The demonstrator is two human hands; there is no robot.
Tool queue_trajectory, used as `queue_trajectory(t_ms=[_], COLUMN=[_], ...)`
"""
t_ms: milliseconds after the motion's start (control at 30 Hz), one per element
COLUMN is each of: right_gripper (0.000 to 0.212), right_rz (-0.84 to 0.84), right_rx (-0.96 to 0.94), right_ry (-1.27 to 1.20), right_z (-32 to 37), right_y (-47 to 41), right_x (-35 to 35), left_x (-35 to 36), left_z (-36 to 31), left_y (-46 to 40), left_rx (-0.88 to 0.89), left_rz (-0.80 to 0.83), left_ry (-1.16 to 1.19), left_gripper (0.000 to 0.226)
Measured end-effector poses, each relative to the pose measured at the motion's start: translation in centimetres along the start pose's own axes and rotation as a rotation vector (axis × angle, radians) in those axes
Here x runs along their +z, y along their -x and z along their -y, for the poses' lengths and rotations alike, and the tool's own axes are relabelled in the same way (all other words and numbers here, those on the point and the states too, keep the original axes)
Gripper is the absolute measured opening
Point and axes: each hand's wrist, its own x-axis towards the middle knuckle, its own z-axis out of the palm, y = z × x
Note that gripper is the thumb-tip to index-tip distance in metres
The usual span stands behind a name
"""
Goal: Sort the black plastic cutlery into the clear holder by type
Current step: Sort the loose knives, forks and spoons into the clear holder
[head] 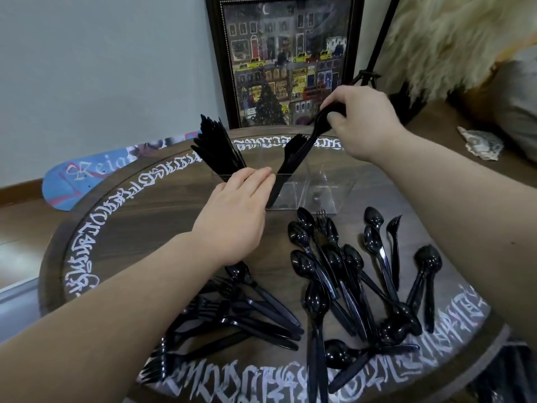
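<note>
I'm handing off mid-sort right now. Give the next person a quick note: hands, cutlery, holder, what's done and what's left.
Right hand grips a spoon by its bowl end, above the clear holder.
Left hand lies open, fingers straight, against the holder's front left.
Done: knives stand in the left compartment, forks in the middle one.
Left: the right compartment shows no cutlery; loose spoons and a mixed pile remain on the table.

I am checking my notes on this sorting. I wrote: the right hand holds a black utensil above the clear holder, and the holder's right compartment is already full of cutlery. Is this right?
One detail is wrong. The head view shows the clear holder's right compartment empty; the knives fill its left compartment, and forks stand in the middle. The right hand does hold a black utensil above the holder.
</note>
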Motion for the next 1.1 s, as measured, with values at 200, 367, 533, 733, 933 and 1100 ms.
queue_trajectory(t_ms=[200,367,533,733,933,1100], right_gripper=[0.030,0.062,0.053,0.030,0.020,0.020], right_rz=[0.146,0.173,0.302,0.351,0.289,0.305], right_rx=[-0.147,-0.044,-0.160,-0.203,-0.323,-0.333], right_ry=[0.100,0.028,0.046,0.082,0.105,0.146], right_z=[0.8,0.1,0.3,0.8,1.1,0.5], right_y=[0.8,-0.2,-0.6,-1.2,-1.4,-1.5], right_x=[3.1,3.5,3.8,4.1,3.0,2.9], left_x=[0.1,0.2,0.4,0.5,0.4,0.1], left_z=[0.0,0.2,0.4,0.5,0.5,0.5], left_y=[0.0,0.1,0.1,0.0,0.0,0.0], left_rx=[-0.001,0.018,0.029,0.031,0.029,0.031], left_rz=[-0.001,-0.021,-0.025,-0.042,-0.013,0.022], left_ry=[0.006,0.013,0.018,0.033,0.035,0.031], left_gripper=[0.062,0.062,0.063,0.058,0.057,0.060])
